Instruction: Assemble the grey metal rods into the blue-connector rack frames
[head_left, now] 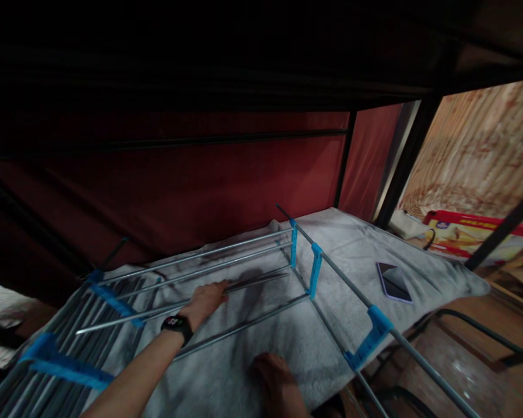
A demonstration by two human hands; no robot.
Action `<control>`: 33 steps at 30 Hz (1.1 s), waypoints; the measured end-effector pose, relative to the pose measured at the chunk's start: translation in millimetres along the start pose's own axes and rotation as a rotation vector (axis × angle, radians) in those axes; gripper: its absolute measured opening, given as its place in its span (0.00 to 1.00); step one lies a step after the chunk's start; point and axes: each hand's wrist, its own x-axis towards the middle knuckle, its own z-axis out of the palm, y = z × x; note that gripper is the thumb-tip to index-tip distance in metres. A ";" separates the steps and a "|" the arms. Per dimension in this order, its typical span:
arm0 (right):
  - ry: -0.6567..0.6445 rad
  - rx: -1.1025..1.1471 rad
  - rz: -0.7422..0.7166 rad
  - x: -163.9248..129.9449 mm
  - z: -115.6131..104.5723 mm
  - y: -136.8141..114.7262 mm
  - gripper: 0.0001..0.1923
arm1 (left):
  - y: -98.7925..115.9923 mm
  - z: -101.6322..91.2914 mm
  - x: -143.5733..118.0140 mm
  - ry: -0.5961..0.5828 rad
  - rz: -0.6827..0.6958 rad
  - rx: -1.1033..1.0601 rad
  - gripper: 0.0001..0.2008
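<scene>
My left hand, wearing a black smartwatch, is closed around a thin metal rod lying across a partly built rack. One end of the rod pokes out past a blue plastic bracket on the left; the other reaches toward the blue brackets on the right side. Grey tubes run between the two ends of this rack. At the bottom, a blurred patch of bare skin rests on the grey blanket; I cannot tell whether it is my right hand or a foot.
Several loose grey tubes lie bundled at the left, by another blue bracket. A phone lies on the blanket at right. Dark bed posts and a red sheet enclose the space. A chair frame stands lower right.
</scene>
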 end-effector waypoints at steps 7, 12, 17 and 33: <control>-0.046 0.010 0.058 1.1 -3.7 -3.6 0.18 | 7.0 48.9 1.6 -0.004 -0.001 -0.044 0.22; -0.076 -0.025 0.048 2.1 -3.5 -0.8 0.19 | 17.3 52.9 -0.1 0.134 -0.090 -0.105 0.21; -0.067 -0.079 0.013 -2.0 9.4 22.1 0.16 | 25.1 50.1 5.8 0.252 -0.118 -0.138 0.21; 0.035 -0.250 -0.034 -6.1 44.1 65.4 0.12 | 9.4 52.8 21.1 0.263 -0.052 -0.114 0.23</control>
